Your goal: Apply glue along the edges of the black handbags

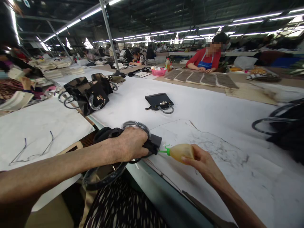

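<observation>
My left hand (131,144) is closed around a black handbag (155,143) held at the near edge of the white table (209,114); its wrapped handles (136,125) loop above and below my fist. My right hand (201,161) grips a soft amber squeeze bottle (180,152) with a green nozzle (163,151). The nozzle tip touches the corner of the handbag.
A finished black handbag (159,102) lies mid-table. Several more black bags (87,91) stand at the left, and another dark bag (287,129) sits at the right edge. A person in red (205,58) works across the table at dark panels (201,78). A pink basket (158,72) sits beyond.
</observation>
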### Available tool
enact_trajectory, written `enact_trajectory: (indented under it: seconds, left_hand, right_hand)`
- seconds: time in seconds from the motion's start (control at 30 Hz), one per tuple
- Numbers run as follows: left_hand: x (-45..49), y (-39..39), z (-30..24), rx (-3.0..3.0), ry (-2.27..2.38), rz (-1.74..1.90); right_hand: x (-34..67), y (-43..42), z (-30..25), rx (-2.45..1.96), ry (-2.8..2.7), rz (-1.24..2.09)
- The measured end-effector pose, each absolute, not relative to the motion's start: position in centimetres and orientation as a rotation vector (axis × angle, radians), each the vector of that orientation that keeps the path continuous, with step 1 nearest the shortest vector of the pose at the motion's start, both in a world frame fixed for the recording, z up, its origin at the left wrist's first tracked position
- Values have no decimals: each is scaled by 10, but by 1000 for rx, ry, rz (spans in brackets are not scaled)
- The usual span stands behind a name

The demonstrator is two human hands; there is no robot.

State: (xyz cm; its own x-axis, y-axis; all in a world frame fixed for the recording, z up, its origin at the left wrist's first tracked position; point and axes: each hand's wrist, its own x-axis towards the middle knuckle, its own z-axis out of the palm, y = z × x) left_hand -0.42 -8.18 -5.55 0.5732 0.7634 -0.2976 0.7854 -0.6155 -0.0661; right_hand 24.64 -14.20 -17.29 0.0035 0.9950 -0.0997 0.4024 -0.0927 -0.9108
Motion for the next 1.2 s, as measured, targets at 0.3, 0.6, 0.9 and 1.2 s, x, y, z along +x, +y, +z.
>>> enact_trajectory:
  seconds: [0.3, 0.6, 0.9, 1.2]
  left_hand:
    - [-4, -78, -58, 2755, 1321, -444]
    - [-2, -81, -55, 2706, 1358, -469]
    - [-4, -84, -56, 2695, 1357, -471]
    - [-2, -84, -58, 2699, 1378, -462]
  right_hand:
    - [245, -138, -180, -1623, -1439, 920]
    - [241, -140, -175, -1598, -1459, 971]
    - [245, -141, -176, -1597, -1465, 1035]
    - [248, -137, -167, -1549, -1334, 1118]
